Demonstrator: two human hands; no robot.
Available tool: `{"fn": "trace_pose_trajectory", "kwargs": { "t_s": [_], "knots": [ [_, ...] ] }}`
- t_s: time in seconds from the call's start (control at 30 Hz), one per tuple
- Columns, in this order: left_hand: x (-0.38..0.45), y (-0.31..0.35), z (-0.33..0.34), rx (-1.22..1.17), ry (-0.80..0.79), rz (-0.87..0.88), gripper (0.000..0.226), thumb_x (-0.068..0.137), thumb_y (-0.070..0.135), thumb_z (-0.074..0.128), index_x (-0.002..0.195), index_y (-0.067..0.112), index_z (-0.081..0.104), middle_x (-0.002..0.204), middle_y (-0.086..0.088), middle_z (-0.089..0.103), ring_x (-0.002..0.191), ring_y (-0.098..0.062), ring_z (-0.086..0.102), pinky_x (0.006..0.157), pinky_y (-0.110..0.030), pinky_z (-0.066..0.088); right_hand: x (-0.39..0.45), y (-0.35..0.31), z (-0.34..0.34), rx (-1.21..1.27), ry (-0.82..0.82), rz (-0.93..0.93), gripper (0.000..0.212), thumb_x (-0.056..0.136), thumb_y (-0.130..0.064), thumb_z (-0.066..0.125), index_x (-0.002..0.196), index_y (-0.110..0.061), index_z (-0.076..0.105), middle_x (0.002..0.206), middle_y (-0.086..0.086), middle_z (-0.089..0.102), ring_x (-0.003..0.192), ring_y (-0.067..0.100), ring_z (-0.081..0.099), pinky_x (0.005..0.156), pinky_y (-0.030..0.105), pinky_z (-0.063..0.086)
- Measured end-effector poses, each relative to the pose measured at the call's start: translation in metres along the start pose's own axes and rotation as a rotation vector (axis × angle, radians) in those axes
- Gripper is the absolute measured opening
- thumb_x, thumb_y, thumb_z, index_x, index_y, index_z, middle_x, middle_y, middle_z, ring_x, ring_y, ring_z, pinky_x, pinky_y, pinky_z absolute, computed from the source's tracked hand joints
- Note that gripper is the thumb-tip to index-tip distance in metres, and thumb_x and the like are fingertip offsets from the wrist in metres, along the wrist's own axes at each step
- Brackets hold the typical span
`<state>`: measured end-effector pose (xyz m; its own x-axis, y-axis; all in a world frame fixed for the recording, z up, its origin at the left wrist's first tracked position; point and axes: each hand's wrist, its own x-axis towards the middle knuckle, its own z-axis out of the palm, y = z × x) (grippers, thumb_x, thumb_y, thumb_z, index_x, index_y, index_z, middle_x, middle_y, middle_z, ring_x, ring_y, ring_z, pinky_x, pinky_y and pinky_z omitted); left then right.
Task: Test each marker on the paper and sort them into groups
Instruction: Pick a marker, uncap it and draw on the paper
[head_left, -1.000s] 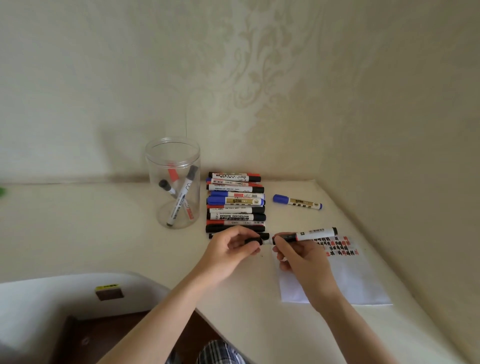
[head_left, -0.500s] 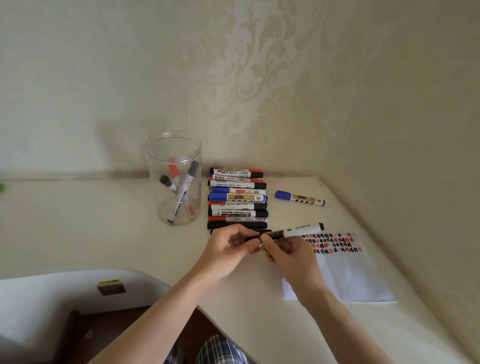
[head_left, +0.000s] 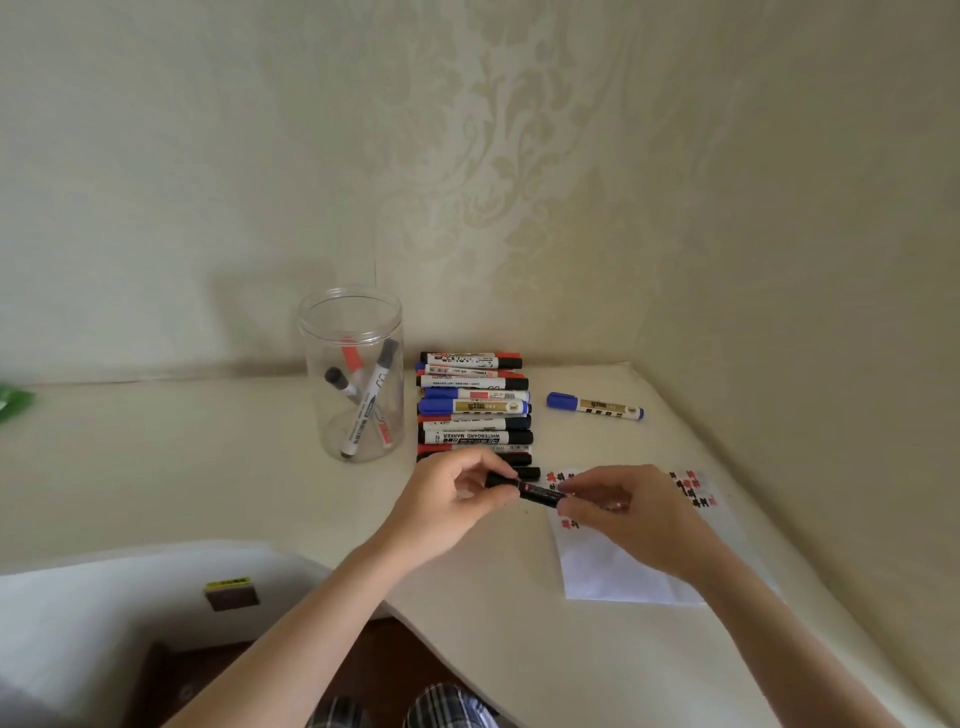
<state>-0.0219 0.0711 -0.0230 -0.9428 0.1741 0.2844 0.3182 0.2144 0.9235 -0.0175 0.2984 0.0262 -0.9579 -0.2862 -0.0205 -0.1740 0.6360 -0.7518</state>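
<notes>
- Tabletop (head_left: 156, 467): the left half lies bare; walls bound it at 12 and 3 o'clock, and the near edge cuts in at 7 o'clock.
- Left hand (head_left: 447, 506) and right hand (head_left: 623, 512): both grip one black marker (head_left: 524, 488), held level just above the paper (head_left: 613, 571).
- Marker row (head_left: 472, 410) lies at 12 o'clock of the hands, the jar (head_left: 353, 374) at 10 o'clock, and the blue marker (head_left: 595, 406) at 1 o'clock.
- Change: the cap, off one second ago, now sits on the marker.
</notes>
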Motion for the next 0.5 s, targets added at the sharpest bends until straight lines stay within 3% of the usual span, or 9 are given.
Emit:
{"fn": "trace_pose_trajectory", "kwargs": {
  "t_s": [0.07, 0.17, 0.27, 0.37, 0.5],
  "knots": [
    [0.004, 0.002, -0.001, 0.141, 0.028, 0.060, 0.016, 0.083, 0.015, 0.076, 0.098, 0.020, 0.072, 0.097, 0.012, 0.072, 0.097, -0.005, 0.066, 0.088, -0.020, 0.050, 0.008, 0.002, -0.002, -0.149, -0.008, -0.049, 0.012, 0.088, -0.033, 0.069, 0.099, -0.035, 0.074, 0.082, -0.017, 0.073, 0.078, -0.004, 0.066, 0.067, 0.009, 0.047],
    [0.007, -0.010, -0.017, 0.451, 0.117, 0.132, 0.025, 0.079, 0.022, 0.079, 0.102, 0.022, 0.070, 0.105, 0.013, 0.067, 0.101, -0.002, 0.060, 0.091, -0.023, 0.050, 0.026, 0.021, -0.021, -0.250, 0.194, -0.025, 0.013, 0.090, -0.027, 0.067, 0.102, -0.027, 0.071, 0.093, -0.012, 0.069, 0.087, 0.003, 0.064, 0.068, 0.011, 0.047],
    [0.000, -0.024, -0.031, 0.700, 0.160, 0.131, 0.025, 0.077, 0.020, 0.081, 0.099, 0.021, 0.070, 0.105, 0.008, 0.069, 0.098, -0.006, 0.061, 0.090, -0.033, 0.053, 0.050, 0.052, -0.043, -0.350, 0.380, 0.063, 0.016, 0.089, -0.027, 0.068, 0.105, -0.023, 0.073, 0.102, -0.001, 0.068, 0.093, 0.018, 0.062, 0.079, 0.034, 0.053],
    [-0.004, -0.033, -0.029, 0.828, 0.191, 0.096, 0.024, 0.077, 0.025, 0.081, 0.098, 0.021, 0.070, 0.106, 0.006, 0.069, 0.100, -0.016, 0.062, 0.086, -0.035, 0.048, 0.074, 0.069, -0.041, -0.510, 0.367, 0.124, 0.018, 0.089, -0.035, 0.068, 0.105, -0.030, 0.074, 0.109, 0.001, 0.065, 0.093, 0.019, 0.058, 0.078, 0.036, 0.050],
    [-0.003, -0.037, -0.022, 0.855, 0.241, 0.065, 0.021, 0.080, 0.028, 0.078, 0.098, 0.022, 0.070, 0.105, 0.007, 0.066, 0.100, -0.017, 0.060, 0.080, -0.030, 0.038, 0.097, 0.073, -0.028, -0.609, 0.433, 0.118, 0.021, 0.088, -0.039, 0.068, 0.107, -0.035, 0.073, 0.112, 0.004, 0.060, 0.107, 0.025, 0.050, 0.093, 0.043, 0.043]
  ]
}}
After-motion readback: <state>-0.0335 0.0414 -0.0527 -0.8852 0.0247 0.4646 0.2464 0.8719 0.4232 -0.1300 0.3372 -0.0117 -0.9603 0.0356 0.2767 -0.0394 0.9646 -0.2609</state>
